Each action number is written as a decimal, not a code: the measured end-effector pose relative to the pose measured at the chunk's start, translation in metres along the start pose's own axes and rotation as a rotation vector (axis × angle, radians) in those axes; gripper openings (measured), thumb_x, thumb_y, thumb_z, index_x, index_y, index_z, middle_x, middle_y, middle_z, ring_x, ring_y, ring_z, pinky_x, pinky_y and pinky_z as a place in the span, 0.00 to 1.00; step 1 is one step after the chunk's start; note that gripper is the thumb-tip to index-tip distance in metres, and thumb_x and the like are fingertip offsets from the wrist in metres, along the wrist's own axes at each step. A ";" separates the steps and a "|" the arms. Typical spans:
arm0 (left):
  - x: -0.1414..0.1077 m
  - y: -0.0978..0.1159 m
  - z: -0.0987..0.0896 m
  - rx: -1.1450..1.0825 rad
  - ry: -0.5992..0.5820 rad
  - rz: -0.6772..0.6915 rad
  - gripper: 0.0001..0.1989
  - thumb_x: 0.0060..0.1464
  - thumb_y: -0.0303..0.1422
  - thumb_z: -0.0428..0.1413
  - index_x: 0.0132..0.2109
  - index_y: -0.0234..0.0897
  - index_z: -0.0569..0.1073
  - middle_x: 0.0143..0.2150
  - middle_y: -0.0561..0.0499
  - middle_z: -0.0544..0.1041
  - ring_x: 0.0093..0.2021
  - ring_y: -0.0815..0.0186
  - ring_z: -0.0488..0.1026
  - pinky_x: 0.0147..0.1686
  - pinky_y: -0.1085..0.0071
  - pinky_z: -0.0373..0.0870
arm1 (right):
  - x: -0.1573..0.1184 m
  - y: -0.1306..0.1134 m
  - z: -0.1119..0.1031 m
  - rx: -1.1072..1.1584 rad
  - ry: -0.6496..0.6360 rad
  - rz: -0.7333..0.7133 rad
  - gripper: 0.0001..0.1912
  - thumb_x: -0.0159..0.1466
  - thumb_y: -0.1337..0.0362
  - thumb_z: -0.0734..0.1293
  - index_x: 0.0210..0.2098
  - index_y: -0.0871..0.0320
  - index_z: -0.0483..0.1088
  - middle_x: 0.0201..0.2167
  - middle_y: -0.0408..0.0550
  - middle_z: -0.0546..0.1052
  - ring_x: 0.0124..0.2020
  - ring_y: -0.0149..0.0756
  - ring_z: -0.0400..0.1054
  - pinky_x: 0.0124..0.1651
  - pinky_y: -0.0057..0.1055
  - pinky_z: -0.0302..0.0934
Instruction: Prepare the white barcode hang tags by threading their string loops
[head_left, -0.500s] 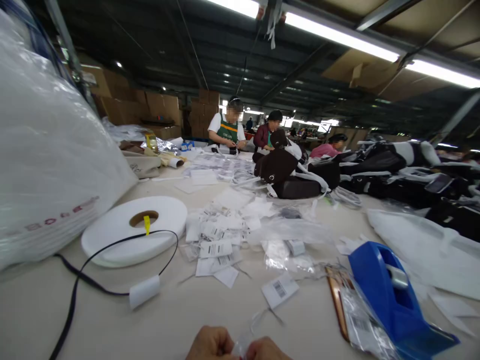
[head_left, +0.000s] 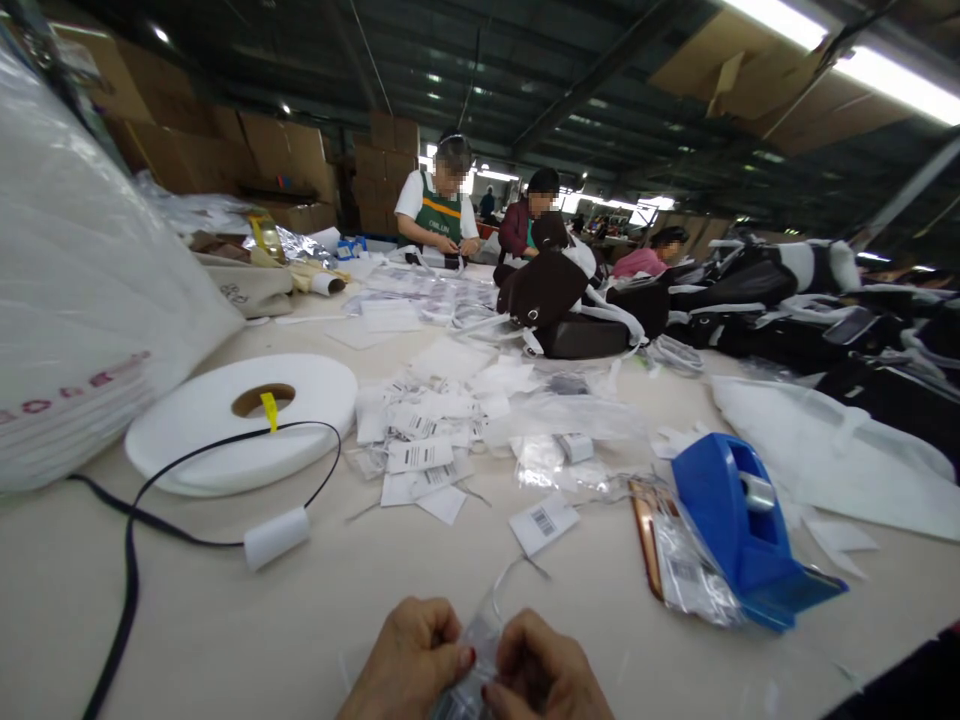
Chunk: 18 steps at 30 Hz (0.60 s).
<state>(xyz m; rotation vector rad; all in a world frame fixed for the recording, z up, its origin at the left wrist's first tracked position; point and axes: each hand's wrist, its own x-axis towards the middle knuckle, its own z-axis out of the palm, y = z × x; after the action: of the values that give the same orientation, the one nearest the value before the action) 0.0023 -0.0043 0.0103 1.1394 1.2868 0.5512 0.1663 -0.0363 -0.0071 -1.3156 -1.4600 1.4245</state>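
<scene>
At the bottom of the head view, my left hand (head_left: 414, 658) pinches a small clear plastic bag (head_left: 480, 640) between thumb and fingers. My right hand (head_left: 551, 668) closes on the same bag from the other side, its fingers curled. Whatever lies inside the bag, low between the hands, is too blurred to name. A thin cord loop (head_left: 501, 585) rises from the bag towards a white barcode tag (head_left: 544, 523) that lies on the table just beyond my hands.
A pile of white tags (head_left: 424, 450) lies ahead. A white tape roll (head_left: 240, 440) and a black cord (head_left: 133, 560) lie left, beside a large plastic sack (head_left: 90, 300). A blue tape dispenser (head_left: 739, 530) stands right. Dark bags (head_left: 555, 290) and co-workers (head_left: 439, 210) are farther back.
The view has tilted down, so the table things sit higher in the picture and more of both hands and the plastic bag shows. Both hands keep their hold on it.
</scene>
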 end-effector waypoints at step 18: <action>-0.002 0.004 0.000 -0.138 0.007 -0.071 0.11 0.33 0.36 0.56 0.18 0.38 0.60 0.13 0.61 0.58 0.18 0.73 0.53 0.20 0.74 0.45 | 0.007 -0.011 -0.009 0.500 0.131 0.146 0.19 0.42 0.57 0.75 0.24 0.59 0.64 0.16 0.35 0.66 0.14 0.20 0.54 0.17 0.20 0.48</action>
<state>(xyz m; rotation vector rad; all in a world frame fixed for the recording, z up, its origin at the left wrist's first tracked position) 0.0030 -0.0046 0.0153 0.9745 1.2702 0.5824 0.1709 -0.0263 0.0037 -1.1810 -0.8576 1.6288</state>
